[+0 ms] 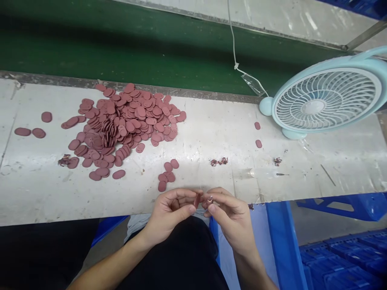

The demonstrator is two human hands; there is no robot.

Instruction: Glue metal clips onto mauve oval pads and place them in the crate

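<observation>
My left hand (172, 209) pinches a dull red oval disc (197, 200), held nearly on edge between thumb and fingers. Close beside it, the thumb and fingers of my right hand (231, 213) are closed on a small bit of reddish scrap (209, 199), partly hidden by the fingertips. Both hands meet at the table's front edge. Just beyond my left hand lies a small group of the same discs (167, 176). A large heap of discs (133, 117) spreads over the table further left, some showing small holes.
The white table (205, 129) carries curled scraps (219, 162) and a clear-handled tool with a thin dark tip (263, 173). A light blue fan (326, 96) stands at the right, its cord crossing the green strip (181, 60). Blue crates (347, 257) are below right.
</observation>
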